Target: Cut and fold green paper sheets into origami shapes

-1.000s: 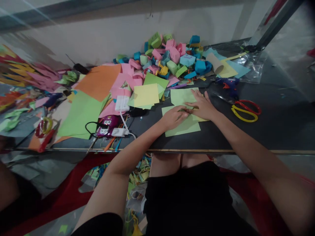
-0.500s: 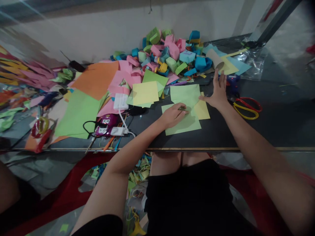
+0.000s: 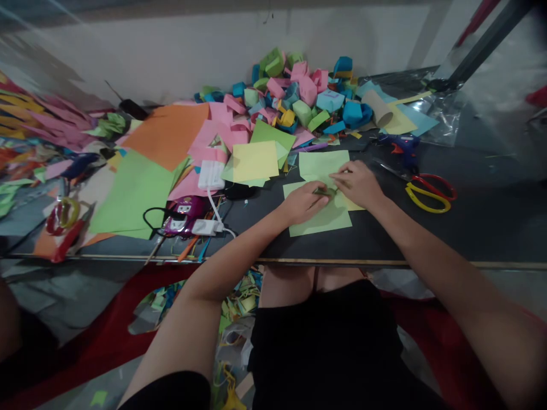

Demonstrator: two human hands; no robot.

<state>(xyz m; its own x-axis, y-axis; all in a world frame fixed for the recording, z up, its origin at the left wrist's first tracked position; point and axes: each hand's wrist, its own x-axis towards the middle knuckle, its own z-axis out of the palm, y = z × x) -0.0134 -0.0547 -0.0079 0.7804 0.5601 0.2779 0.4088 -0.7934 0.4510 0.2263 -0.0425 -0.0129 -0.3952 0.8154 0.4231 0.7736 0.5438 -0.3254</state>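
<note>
My left hand [image 3: 305, 202] rests over a light green paper sheet [image 3: 318, 222], its fingers closed on a small green piece [image 3: 323, 192] that looks like folded or rolled paper. Right beside it is my right hand [image 3: 361, 183], thumb and fingers pinched together close to that piece; what they hold, if anything, is too small to make out. A second light green sheet [image 3: 322, 162] lies just beyond the hands. Part of a yellow sheet [image 3: 352, 204] shows beneath my right hand.
Scissors [image 3: 429, 193] and a blue glue gun [image 3: 401, 145] lie to the right, near a cardboard tube [image 3: 378, 108]. Folded colored paper pieces [image 3: 299, 97] are heaped at the back. On the left are paper sheets [image 3: 132, 193], a purple power socket [image 3: 186, 216] and more scissors [image 3: 66, 219].
My right hand has come back from beside the cardboard tube toward my left hand, and its spread fingers have closed into a pinch. My left hand stays nearly in place.
</note>
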